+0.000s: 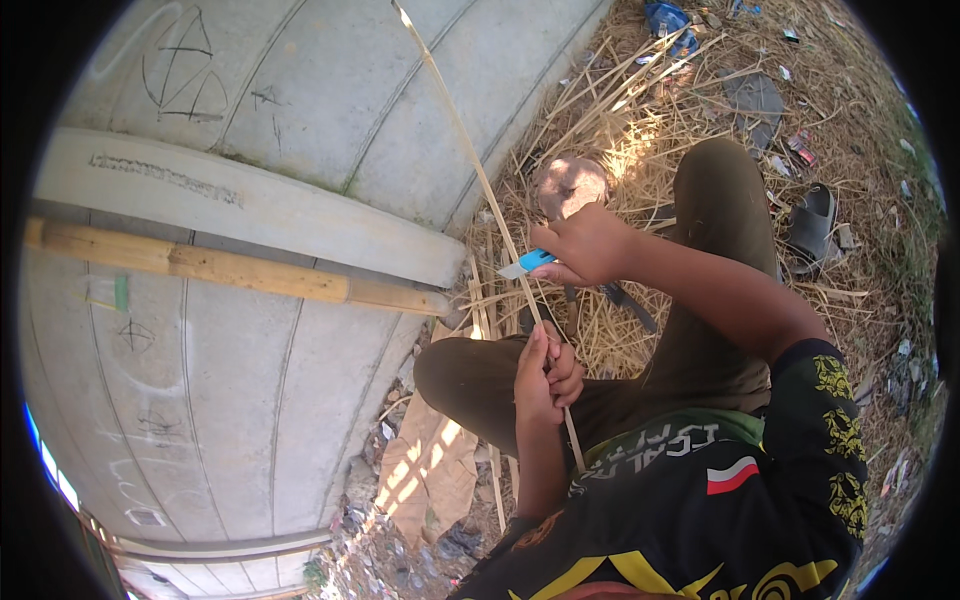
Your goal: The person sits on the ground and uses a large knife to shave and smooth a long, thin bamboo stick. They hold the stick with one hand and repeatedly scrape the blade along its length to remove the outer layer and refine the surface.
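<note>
A long thin bamboo strip [470,150] runs from the top of the picture down past my knees to my chest. My left hand [545,375] is closed around its lower part, near my left knee. My right hand [585,245] grips a small knife with a blue handle [527,263], whose blade rests against the strip just above my left hand. I sit with both knees bent, in dark olive trousers [715,190] and a black printed shirt.
A thick bamboo pole [230,268] lies across large grey concrete pipe segments [330,100] to my left. Bamboo shavings and dry straw [620,130] cover the ground ahead. A dark sandal [812,220] and scattered litter lie at the right.
</note>
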